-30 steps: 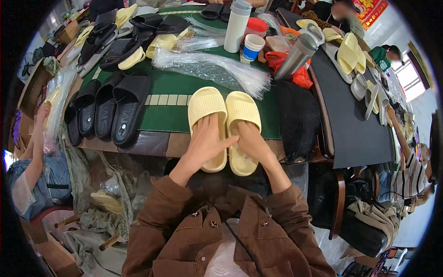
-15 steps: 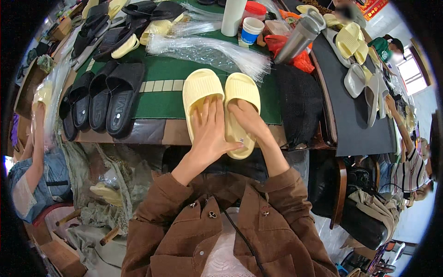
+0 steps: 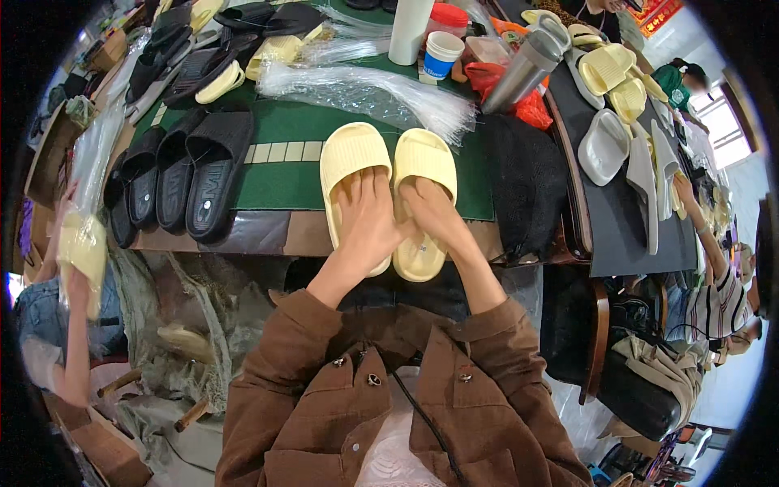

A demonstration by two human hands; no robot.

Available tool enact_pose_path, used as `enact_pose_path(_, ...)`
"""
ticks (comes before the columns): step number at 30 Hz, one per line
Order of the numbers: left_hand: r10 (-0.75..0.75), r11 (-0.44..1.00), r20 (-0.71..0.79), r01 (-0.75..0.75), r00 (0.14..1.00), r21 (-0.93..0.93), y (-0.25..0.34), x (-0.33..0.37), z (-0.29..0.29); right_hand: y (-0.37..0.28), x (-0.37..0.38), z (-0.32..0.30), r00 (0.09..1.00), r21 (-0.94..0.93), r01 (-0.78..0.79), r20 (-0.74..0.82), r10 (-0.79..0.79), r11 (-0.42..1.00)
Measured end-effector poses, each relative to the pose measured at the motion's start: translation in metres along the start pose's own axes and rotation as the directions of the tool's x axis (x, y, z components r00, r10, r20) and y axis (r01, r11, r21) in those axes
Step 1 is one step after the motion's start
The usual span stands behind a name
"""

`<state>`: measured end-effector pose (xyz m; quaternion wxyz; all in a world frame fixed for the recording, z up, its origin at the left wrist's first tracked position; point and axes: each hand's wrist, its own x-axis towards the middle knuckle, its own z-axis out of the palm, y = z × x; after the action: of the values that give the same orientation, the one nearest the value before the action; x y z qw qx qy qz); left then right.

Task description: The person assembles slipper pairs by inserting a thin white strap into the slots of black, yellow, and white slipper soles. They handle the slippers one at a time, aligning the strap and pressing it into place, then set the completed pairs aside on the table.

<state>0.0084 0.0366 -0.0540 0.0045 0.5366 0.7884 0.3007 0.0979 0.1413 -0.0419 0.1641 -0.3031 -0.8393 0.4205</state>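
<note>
A pair of pale yellow slide slippers lies side by side at the table's front edge, toes pointing away from me. My left hand (image 3: pixel 367 229) reaches into the left slipper (image 3: pixel 355 151), its fingers partly hidden beneath the ribbed strap. Inside the right slipper (image 3: pixel 426 152) is my right hand (image 3: pixel 436 211), fingertips tucked under that strap and out of sight. Both hands meet at the inner sides of the pair, where my left thumb is hard to make out. The bare heel of the right slipper shows below them.
Black slides (image 3: pixel 215 174) stand in a row at left. Clear plastic fasteners (image 3: pixel 389 93), a paper cup (image 3: pixel 442 55) and a steel flask (image 3: pixel 526 69) are beyond. Black cloth (image 3: pixel 523 187) lies at right. Another person's hand holds yellow slippers (image 3: pixel 83 252) at far left; more slippers (image 3: pixel 604 146) cover the right table.
My left thumb has moved in from the right slipper's heel toward my right hand. At far left, a co-worker's arm and slippers have shifted. Slippers on the right table sit differently.
</note>
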Motion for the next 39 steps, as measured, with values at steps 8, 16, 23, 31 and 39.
enact_pose_path(8, -0.149, 0.987, 0.207, 0.157, 0.967, -0.021, -0.009, 0.032, -0.002, 0.008, -0.019, 0.003, 0.968, -0.176, 0.192, -0.129, -0.216, 0.965)
enact_pose_path(16, -0.072, 0.996, 0.096, 0.075, 0.993, -0.037, -0.013, 0.023, 0.0, -0.021, -0.026, -0.045, 0.97, -0.05, 0.139, -0.196, -0.146, 0.989)
enact_pose_path(23, -0.079, 0.996, 0.096, 0.082, 0.992, -0.028, -0.008, 0.027, 0.003, 0.037, 0.077, -0.06, 0.935, -0.262, 0.193, -0.242, -0.258, 0.946)
enact_pose_path(31, -0.072, 0.997, -0.008, 0.072, 0.997, 0.023, -0.009, 0.022, 0.006, 0.028, 0.113, -0.043, 0.936, -0.272, 0.233, -0.197, -0.291, 0.934)
enact_pose_path(39, 0.009, 0.999, -0.035, -0.01, 0.999, -0.04, -0.017, 0.02, 0.01, -0.003, 0.127, -0.012, 1.0, 0.085, -0.008, -0.029, 0.01, 0.996)
